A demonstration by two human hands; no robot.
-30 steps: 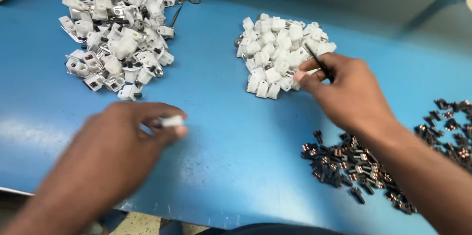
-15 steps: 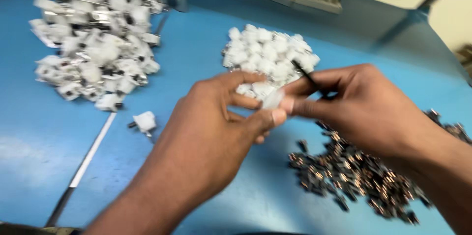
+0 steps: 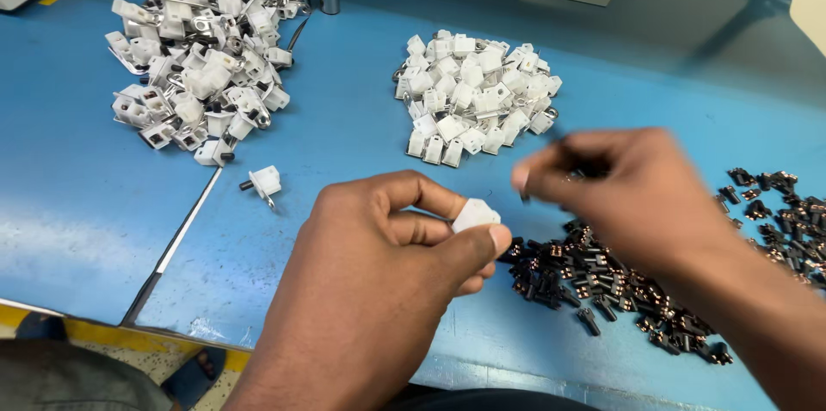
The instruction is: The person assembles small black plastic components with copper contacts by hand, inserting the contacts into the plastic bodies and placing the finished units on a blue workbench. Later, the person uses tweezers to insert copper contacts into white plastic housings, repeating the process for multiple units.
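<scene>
White plastic housing (image 3: 475, 215) pinched betw. thumb and fingers (image 3: 426, 228) of left hand (image 3: 387, 282), above blue counter (image 3: 344, 131). Right hand (image 3: 632, 196) blurred, fingers narrow, pinching small dark piece; can't tell its kind. Dark metal clips (image 3: 602, 278) heaped just below. White housing pile (image 3: 473, 97) beyond; assembled pile (image 3: 198, 71) far left.

We see the left hand (image 3: 387, 282) pinching a small white plastic housing (image 3: 475, 215) between thumb and fingers above the blue table (image 3: 361, 131). The right hand (image 3: 619, 191), blurred, hovers over a heap of dark metal clips (image 3: 602, 278). Two piles of white parts (image 3: 473, 97) lie beyond, and one assembled piece (image 3: 263, 180) sits alone.
</scene>
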